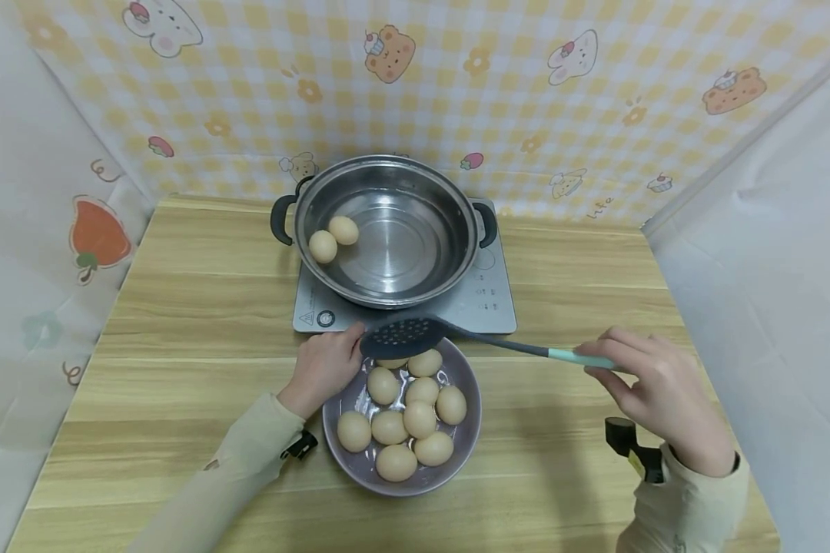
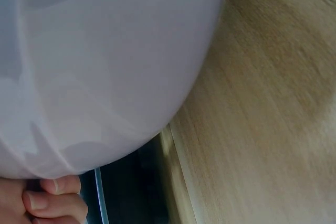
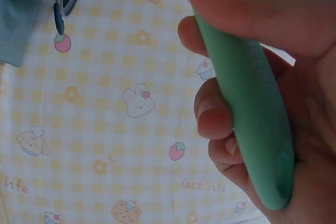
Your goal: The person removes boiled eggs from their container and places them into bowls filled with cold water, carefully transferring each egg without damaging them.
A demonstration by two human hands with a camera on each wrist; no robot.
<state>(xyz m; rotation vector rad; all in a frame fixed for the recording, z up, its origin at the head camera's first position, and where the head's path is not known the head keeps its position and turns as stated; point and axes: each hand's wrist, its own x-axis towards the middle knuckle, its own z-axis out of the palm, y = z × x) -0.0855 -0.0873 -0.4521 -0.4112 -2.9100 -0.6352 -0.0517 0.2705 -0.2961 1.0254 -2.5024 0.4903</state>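
Note:
My right hand (image 1: pixel 653 380) grips the mint-green handle (image 3: pixel 247 93) of a dark slotted skimmer (image 1: pixel 404 336), fingers wrapped round it in the right wrist view. The skimmer's perforated head, with nothing on it, hangs over the far rim of a purple-grey bowl (image 1: pixel 472 430). At the head's left edge, my left hand (image 1: pixel 325 369) has curled fingers (image 2: pixel 58 203) and appears to pinch the rim; the exact contact is partly hidden. Several light-brown eggs (image 1: pixel 419 419) lie in the bowl, some beneath the skimmer. Two eggs (image 1: pixel 333 239) rest at the left inside a steel pot (image 1: pixel 408 253).
The two-handled pot stands on a silver induction cooker (image 1: pixel 491 299) behind the bowl. A wooden tabletop (image 1: pixel 200 307) lies under everything. A yellow-checked cloth (image 1: pixel 443 92) covers the back, and pale panels (image 1: pixel 775 200) flank both sides.

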